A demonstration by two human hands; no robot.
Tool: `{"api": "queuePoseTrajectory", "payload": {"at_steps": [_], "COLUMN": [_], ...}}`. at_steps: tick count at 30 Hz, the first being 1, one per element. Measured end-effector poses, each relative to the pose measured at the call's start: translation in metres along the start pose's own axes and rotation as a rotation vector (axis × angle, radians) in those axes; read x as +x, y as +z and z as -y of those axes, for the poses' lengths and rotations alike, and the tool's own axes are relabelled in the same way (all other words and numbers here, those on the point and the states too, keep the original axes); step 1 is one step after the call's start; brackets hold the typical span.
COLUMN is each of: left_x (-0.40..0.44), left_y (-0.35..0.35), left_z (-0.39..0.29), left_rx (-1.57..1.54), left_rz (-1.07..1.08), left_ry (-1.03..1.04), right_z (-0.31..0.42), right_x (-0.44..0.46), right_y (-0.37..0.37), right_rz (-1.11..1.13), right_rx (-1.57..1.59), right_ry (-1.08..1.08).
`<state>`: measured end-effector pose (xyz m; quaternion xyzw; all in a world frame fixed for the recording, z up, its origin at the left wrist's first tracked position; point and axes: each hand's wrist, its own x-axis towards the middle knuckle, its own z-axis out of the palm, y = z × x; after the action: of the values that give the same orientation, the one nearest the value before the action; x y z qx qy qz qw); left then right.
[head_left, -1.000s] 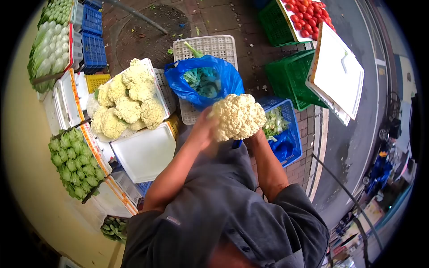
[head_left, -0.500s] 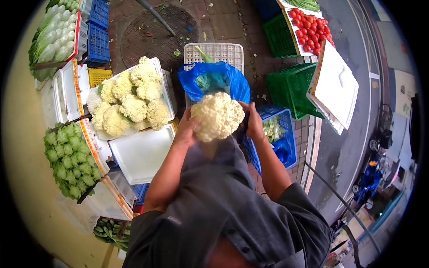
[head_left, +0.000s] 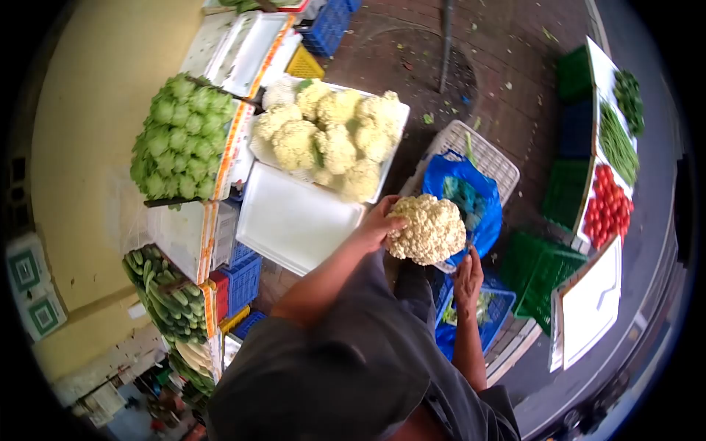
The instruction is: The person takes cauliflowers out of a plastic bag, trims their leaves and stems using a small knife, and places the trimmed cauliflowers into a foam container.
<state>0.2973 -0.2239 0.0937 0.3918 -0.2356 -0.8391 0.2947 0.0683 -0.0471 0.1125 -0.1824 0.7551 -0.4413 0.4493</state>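
A cream-coloured cauliflower [head_left: 426, 229] is held up in front of my body. My left hand [head_left: 382, 224] grips it from its left side, thumb on the florets and the other fingers partly hidden behind it. Just below and right of the cauliflower is my right hand [head_left: 468, 279], apart from it, with fingers curled together; whatever they may hold is too small to make out. Beyond the cauliflower, a blue plastic bag [head_left: 485, 234] stands open with green leaves inside, resting on a white plastic crate [head_left: 507, 176].
At left, several cauliflowers [head_left: 338, 147] fill a foam box beside a white foam tray [head_left: 294, 220]. Lettuce [head_left: 180, 140] and cucumbers [head_left: 165, 294] lie farther left. A blue crate [head_left: 496, 309], a green crate [head_left: 540, 275], tomatoes [head_left: 609, 206] and a tilted white foam lid [head_left: 592, 301] are at right.
My view has turned left, so the scene sits differently. My right hand has come off the cauliflower and dropped below it, while my left hand keeps its grip.
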Motion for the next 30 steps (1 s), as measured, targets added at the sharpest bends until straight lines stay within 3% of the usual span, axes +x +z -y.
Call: {"api": "queuePoseTrajectory", "payload": {"at_steps": [3,6,7,9,15,18,21,22,25,26,29,30], "left_x": [-0.003,-0.003,0.011,0.027,0.068,0.096,0.114,0.123,0.143,0.147,0.147,0.141], "left_y": [-0.041,-0.087,-0.123,-0.18,-0.292,-0.355,-0.38,-0.397,-0.439,-0.454,-0.497,-0.497], "left_z": [-0.017,-0.075,-0.089,-0.12,-0.273,-0.323,-0.361,-0.364,-0.354,-0.344,-0.315,-0.312], "left_rx": [-0.11,-0.085,0.046,0.065,0.029,0.172,0.315,0.334,0.426,0.568,0.758,0.931], "left_rz": [-0.055,-0.167,-0.266,-0.447,-0.709,-0.781,-0.813,-0.821,-0.828,-0.919,-1.135,-1.226], "left_ry": [0.072,0.159,0.117,0.251,0.498,0.573,0.602,0.617,0.589,0.54,0.417,0.326], "right_z": [0.021,0.02,0.023,0.022,0.008,0.011,-0.045,0.006,-0.017,-0.03,-0.018,-0.028], "right_x": [0.01,0.025,0.029,0.038,0.061,0.067,0.078,0.073,0.08,0.084,0.086,0.087], "right_y": [0.013,0.025,0.031,0.042,0.076,0.092,0.075,0.108,0.11,0.106,0.118,0.108], "right_rz": [0.068,0.128,0.148,0.184,0.246,0.302,0.378,0.255,0.257,0.389,0.269,0.317], "right_rx": [-0.011,-0.071,-0.103,-0.132,-0.276,-0.4,-0.599,-0.36,-0.425,-0.561,-0.474,-0.527], "right_ry": [0.019,0.091,0.117,0.144,0.28,0.287,0.136,0.48,0.536,0.346,0.536,0.463]}}
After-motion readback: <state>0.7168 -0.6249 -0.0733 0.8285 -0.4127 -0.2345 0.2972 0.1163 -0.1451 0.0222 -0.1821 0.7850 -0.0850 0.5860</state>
